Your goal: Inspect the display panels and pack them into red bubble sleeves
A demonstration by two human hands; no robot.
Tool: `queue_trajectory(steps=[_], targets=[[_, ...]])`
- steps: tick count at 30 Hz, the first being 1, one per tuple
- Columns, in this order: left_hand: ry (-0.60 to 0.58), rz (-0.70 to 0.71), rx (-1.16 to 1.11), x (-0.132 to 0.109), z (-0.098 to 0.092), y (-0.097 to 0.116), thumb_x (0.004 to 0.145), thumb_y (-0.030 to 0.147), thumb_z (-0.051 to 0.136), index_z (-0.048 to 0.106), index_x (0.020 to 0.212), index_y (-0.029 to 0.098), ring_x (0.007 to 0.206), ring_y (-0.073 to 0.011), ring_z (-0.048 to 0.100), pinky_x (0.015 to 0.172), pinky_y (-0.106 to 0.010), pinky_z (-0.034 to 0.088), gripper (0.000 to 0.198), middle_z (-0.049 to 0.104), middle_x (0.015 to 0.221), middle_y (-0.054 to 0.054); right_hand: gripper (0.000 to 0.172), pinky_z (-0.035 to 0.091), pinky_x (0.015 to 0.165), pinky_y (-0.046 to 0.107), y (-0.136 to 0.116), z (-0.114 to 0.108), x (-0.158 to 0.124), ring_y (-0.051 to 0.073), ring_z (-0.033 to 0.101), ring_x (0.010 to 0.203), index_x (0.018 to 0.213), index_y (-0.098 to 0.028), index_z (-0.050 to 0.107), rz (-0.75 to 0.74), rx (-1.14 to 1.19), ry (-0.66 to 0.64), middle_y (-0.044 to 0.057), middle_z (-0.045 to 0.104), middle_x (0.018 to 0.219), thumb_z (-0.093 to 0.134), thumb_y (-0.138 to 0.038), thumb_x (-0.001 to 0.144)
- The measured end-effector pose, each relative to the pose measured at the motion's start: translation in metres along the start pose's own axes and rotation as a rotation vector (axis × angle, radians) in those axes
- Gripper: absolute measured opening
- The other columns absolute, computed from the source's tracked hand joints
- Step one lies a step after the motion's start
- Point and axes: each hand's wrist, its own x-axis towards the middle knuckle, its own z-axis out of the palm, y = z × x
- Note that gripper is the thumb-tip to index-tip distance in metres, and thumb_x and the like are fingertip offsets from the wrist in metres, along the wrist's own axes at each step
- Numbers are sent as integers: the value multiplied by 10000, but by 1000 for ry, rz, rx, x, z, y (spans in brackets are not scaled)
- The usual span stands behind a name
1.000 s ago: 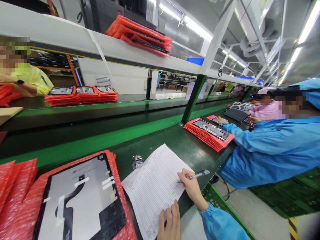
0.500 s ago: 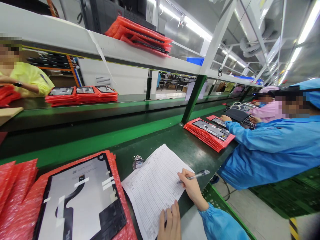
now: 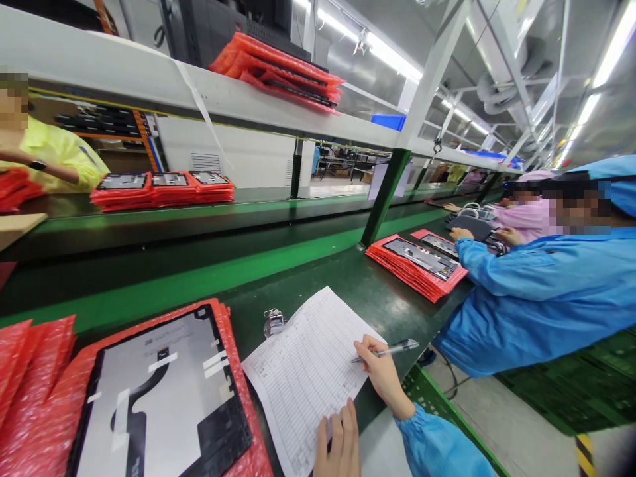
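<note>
A printed form sheet (image 3: 303, 371) lies on the dark green bench in front of me. My right hand (image 3: 380, 371) is closed on a silver pen (image 3: 392, 349) whose tip rests on the sheet's right edge. My left hand (image 3: 340, 444) lies flat on the sheet's near corner, fingers stretched out. Left of the sheet a grey and black panel (image 3: 159, 397) sits on a stack of red bubble bags (image 3: 30, 411).
A small metal clip (image 3: 273, 322) lies beyond the sheet. A person in a blue coat (image 3: 536, 298) works at the right over another panel on red bags (image 3: 417, 262). More red stacks sit across the belt (image 3: 161, 187) and on the upper shelf (image 3: 281, 66).
My hands and the pen have hardly moved. The person in blue has drawn a hand back to the right, away from the panel.
</note>
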Motion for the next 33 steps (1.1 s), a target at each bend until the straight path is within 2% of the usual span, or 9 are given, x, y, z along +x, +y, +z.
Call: queue_trajectory(steps=[19,33], targets=[[9,-1,3,-1,2,1,861,187,372,746,899,155,840,-196,533,772,-365,420,377,650,912,-58,323,336,377,164,-1,1,0,40,377,386,632,-146,500,27,8,-11,-102,417,517,590,-294,904],[35,8,14,1,1,-1,818,157,402,747,877,159,836,-198,523,769,-366,418,349,635,905,-66,323,336,376,162,-2,0,0,40,381,390,630,-147,499,30,3,2,-102,413,517,592,-290,903]])
